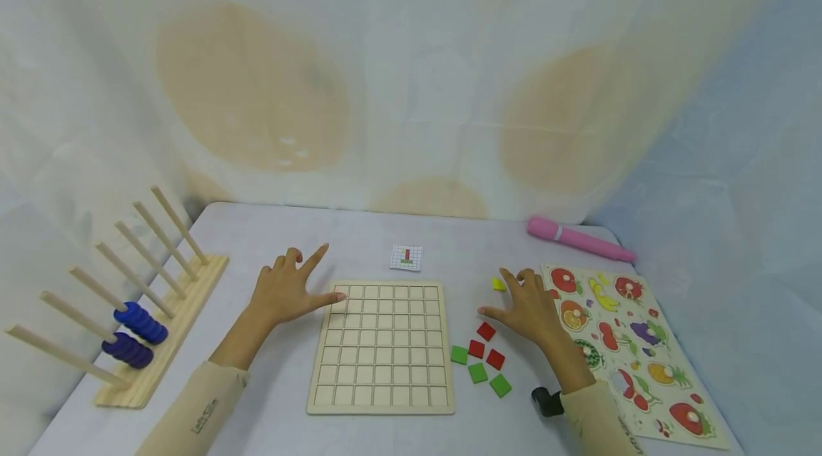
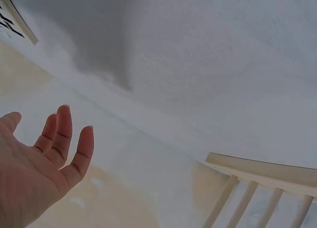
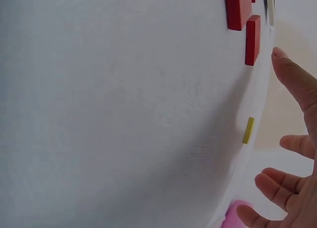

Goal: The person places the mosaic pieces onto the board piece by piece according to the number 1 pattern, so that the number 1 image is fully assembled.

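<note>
In the head view my left hand (image 1: 284, 290) hovers by the upper left corner of a wooden grid board (image 1: 382, 347), thumb and forefinger spread, holding nothing. The left wrist view shows the same hand (image 2: 42, 168) with its fingers loosely bent. My right hand (image 1: 526, 306) is held over the table right of the board, with nothing in its fingers. A yellow tile (image 1: 499, 285) lies beside its forefinger. Below it lie several red tiles (image 1: 486, 331) and green tiles (image 1: 478, 372). A small card (image 1: 407, 257) with a coloured grid pattern lies behind the board.
A wooden peg rack (image 1: 186, 313) with blue rings (image 1: 144, 324) stands on the left. On the right lies a fruit puzzle board (image 1: 632, 352), with a pink marker-shaped object (image 1: 581, 239) behind it. A black object (image 1: 546, 402) sits by the right sleeve. Patterned cloth hangs behind.
</note>
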Available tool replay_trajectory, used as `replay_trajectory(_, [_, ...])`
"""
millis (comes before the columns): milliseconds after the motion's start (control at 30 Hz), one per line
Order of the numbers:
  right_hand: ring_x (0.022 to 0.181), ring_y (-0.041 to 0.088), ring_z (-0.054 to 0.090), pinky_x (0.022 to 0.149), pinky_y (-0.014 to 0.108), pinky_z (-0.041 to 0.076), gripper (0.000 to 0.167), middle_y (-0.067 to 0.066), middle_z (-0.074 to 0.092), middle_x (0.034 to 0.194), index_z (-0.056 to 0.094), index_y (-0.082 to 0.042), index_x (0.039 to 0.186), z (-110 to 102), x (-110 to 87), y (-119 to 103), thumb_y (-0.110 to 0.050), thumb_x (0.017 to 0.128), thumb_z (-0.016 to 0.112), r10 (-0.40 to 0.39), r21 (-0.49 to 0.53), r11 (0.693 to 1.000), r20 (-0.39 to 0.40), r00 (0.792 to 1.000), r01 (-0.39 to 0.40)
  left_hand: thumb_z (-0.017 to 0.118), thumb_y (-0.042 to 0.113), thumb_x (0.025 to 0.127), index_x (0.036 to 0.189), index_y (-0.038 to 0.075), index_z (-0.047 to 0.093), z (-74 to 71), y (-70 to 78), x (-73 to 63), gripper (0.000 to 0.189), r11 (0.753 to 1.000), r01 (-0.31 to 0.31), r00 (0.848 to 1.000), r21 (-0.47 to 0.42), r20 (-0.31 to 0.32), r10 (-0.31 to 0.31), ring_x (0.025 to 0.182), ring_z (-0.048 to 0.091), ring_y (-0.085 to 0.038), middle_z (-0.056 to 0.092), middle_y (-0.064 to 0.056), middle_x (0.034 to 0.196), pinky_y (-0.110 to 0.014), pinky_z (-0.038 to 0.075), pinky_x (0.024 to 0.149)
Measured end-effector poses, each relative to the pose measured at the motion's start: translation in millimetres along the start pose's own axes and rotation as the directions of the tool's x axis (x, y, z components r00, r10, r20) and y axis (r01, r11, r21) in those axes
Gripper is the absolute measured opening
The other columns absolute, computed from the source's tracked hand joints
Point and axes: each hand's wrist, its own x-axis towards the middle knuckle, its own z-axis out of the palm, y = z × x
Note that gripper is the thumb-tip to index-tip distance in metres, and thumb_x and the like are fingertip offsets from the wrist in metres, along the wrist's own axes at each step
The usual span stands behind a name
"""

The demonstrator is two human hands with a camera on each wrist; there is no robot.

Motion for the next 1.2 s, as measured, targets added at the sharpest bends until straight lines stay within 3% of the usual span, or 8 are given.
replay_trajectory(267, [0.094,0.034,0.051,0.066,0.043,0.048,0.075,0.024,0.052,0.111,0.059,0.0,0.133,4.3,0.8,-0.7,-0.051,0.08,0.078,0.03,0.039,0.999,-0.036,0.999,-0.029,0.051,0.091,0.07,0.155,0.03,0.035,10.9,-5.7,-7.1,0.105,1.0,-0.003,1.0,0.017,0.006,0.003,0.097,0.053,-0.032,0.05,-0.015,0.12,-0.046,0.041,0.07])
replay_trajectory(533, [0.095,0.031,0.048,0.072,0.044,0.05,0.064,0.021,0.05,0.107,0.061,0.003,0.128,10.1,7.0,-1.1,-0.043,0.085,0.075,0.159,0.087,0.984,-0.023,0.987,-0.156,0.052,0.091,0.07,0.153,0.029,0.039,16.9,-9.1,-13.5,0.104,1.0,-0.004,1.0,0.026,0.002,0.004,0.096,0.052,-0.031,0.05,-0.015,0.118,-0.045,0.04,0.07])
replay_trajectory(733, [0.094,0.031,0.051,0.075,0.046,0.051,0.055,0.021,0.052,0.106,0.066,0.005,0.119,11.9,10.0,-0.5,-0.039,0.087,0.074,0.19,0.111,0.976,-0.023,0.982,-0.186,0.053,0.091,0.069,0.152,0.029,0.041,20.3,-9.9,-19.1,0.104,0.999,-0.015,1.0,0.032,-0.011,0.015,0.094,0.052,-0.03,0.05,-0.015,0.116,-0.046,0.041,0.07])
replay_trajectory(1000, [0.093,0.03,0.053,0.076,0.047,0.051,0.049,0.021,0.055,0.106,0.069,0.005,0.112,14.3,13.0,-1.1,-0.037,0.087,0.075,0.197,0.135,0.972,-0.031,0.98,-0.191,0.051,0.093,0.067,0.15,0.029,0.045,26.9,-12.1,-24.4,0.105,0.999,-0.035,0.999,0.04,-0.024,0.036,0.095,0.051,-0.029,0.05,-0.013,0.114,-0.05,0.043,0.075])
replay_trajectory(1200, [0.086,0.027,0.051,0.073,0.042,0.047,0.047,0.02,0.055,0.105,0.07,0.005,0.11,20.4,15.4,2.3,-0.035,0.086,0.075,0.257,0.193,0.948,-0.005,0.966,-0.251,0.052,0.092,0.068,0.149,0.03,0.046,28.7,-11.8,-27.0,0.102,0.998,-0.037,0.999,0.041,-0.033,0.039,0.093,0.051,-0.028,0.05,-0.012,0.113,-0.047,0.043,0.073])
